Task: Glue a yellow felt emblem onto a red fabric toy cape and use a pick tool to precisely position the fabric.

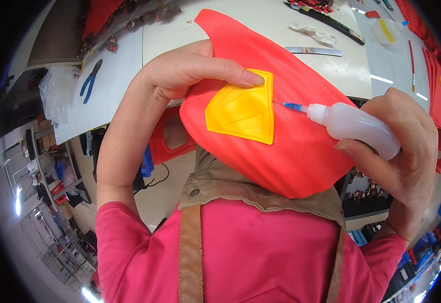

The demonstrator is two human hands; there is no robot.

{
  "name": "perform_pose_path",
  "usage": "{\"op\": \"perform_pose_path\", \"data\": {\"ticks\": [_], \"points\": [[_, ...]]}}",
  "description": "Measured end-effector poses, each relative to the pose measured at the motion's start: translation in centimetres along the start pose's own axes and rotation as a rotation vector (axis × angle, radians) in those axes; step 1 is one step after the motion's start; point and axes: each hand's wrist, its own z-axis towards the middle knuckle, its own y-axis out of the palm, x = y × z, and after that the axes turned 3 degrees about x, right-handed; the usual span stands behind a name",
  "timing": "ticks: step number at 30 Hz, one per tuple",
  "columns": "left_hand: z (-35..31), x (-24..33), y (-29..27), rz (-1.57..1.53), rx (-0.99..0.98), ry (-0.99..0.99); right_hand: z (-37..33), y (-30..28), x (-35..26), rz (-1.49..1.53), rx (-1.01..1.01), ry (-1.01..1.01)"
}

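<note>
A red textured piece of fabric [301, 146] spreads in front of me, a yellow shield-shaped emblem [225, 118] lying on it. My left hand [200, 68] grips the fabric's upper left side, its thumb pressing on the emblem's top edge and its other fingers hidden behind the cloth. In my right hand [397, 136] is a translucent white squeeze bottle [364, 126], held tilted with its blue needle tip [292, 106] pointing left. The thin needle reaches the emblem's right edge; whether it touches cannot be told.
Beyond the fabric is a white worktable [180, 30]. On it lie blue-handled pliers [91, 81], a metal ruler [314, 51], a crumpled tissue [314, 33] and a second bottle [386, 31]. Red pieces [436, 91] are stacked at the right, near a thin brush [412, 65].
</note>
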Motion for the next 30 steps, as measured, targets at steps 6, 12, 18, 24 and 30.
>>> {"op": "perform_pose_path", "data": {"ticks": [6, 12, 18, 24, 30], "points": [[-0.1, -0.1, -0.2, -0.017, -0.013, 0.006, 0.2, 0.4, 0.4, 0.003, -0.001, -0.007], [-0.2, 0.0, -0.2, -0.037, 0.001, 0.017, 0.0, 0.5, 0.9, 0.025, 0.003, 0.009], [0.2, 0.3, -0.8, -0.001, -0.01, 0.023, -1.5, -1.1, 1.0, 0.156, 0.051, 0.253], [-1.3, -0.8, -1.9, -0.057, 0.163, 0.046, -6.2, 0.4, 8.2, 0.621, 0.763, 0.688], [-3.3, -3.4, -4.7, -0.259, 0.229, 0.179, -8.0, -0.4, 16.2, 0.257, 0.823, 0.71]]}}
